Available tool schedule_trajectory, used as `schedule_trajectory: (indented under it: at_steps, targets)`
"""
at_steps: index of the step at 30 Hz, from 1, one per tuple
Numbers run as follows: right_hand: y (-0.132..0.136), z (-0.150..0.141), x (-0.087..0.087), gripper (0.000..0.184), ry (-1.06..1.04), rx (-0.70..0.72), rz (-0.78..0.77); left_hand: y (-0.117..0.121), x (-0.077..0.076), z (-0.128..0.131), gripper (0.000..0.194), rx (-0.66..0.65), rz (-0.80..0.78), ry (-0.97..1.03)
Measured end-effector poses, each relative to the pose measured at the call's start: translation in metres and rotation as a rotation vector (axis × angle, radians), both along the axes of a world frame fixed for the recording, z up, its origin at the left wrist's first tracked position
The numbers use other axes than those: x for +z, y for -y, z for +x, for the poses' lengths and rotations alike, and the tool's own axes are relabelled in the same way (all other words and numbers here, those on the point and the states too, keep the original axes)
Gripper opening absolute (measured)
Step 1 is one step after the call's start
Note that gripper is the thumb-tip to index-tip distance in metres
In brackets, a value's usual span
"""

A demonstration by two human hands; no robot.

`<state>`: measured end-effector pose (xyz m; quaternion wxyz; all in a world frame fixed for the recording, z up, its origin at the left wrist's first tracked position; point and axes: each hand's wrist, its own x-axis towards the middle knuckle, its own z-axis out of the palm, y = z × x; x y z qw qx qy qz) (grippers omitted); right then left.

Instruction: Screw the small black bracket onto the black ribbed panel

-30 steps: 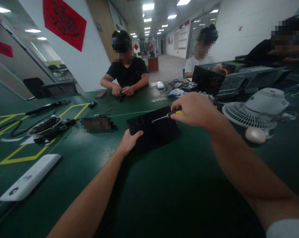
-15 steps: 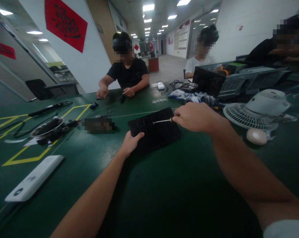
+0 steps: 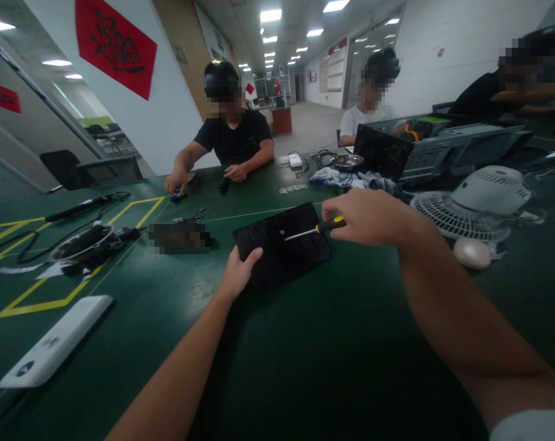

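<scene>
A flat black rectangular panel [image 3: 300, 257] lies tilted over the green table in front of me. My left hand [image 3: 241, 269] grips its left edge, thumb on top and the other fingers hidden beneath. In my right hand [image 3: 362, 214] is a screwdriver [image 3: 321, 227] with a yellow and black handle, pinched by the fingers. Its thin metal shaft points left across the panel, the tip just below a small round shiny spot [image 3: 282, 232]. Whether the tip touches the panel I cannot tell.
A white fan [image 3: 489, 190] and a pale rounded object [image 3: 472, 253] lie right of my right hand. At left are a white power strip-like bar [image 3: 59, 340] and cables [image 3: 91, 236]. A blurred-out item [image 3: 179, 237] sits beyond my left hand. A person [image 3: 236, 141] sits opposite.
The screwdriver's tip has come off the round spot to just below it, and more of the handle shows. The person opposite has reached onto a small dark object. The view has shifted slightly.
</scene>
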<state>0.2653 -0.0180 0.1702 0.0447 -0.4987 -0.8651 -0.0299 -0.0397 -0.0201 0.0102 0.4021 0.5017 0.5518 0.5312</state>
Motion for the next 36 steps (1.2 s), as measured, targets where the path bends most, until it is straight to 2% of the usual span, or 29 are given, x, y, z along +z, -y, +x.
schedule_trajectory:
  at_steps: [3, 8, 14, 17, 21, 28, 36]
  targets:
    - [-0.002, 0.003, 0.001, 0.030, -0.044, 0.015, 0.028, 0.005, -0.002, 0.001, 0.060, 0.018, 0.074, -0.015]
    - [-0.005, 0.015, 0.005, 0.033, -0.169, -0.012, 0.065, 0.008, -0.006, 0.002, 0.061, 0.010, 0.065, -0.039]
    - [0.000, 0.022, 0.010, 0.038, -0.246, -0.083, 0.125, 0.003, -0.010, 0.002, 0.052, -0.014, 0.067, -0.044]
    - [0.005, 0.020, 0.014, 0.041, -0.252, -0.052, 0.140, 0.001, -0.010, 0.001, 0.053, 0.001, 0.078, -0.035]
    - [0.007, 0.016, 0.016, 0.042, -0.257, -0.016, 0.084, -0.001, -0.011, 0.001, 0.051, 0.035, 0.073, -0.039]
    - [-0.002, 0.013, 0.007, 0.042, -0.222, -0.003, 0.022, -0.001, -0.009, 0.002, 0.056, 0.016, 0.049, -0.058]
    - [-0.001, 0.012, 0.001, 0.029, -0.150, -0.036, 0.034, 0.003, -0.004, 0.004, 0.057, -0.016, -0.003, -0.044]
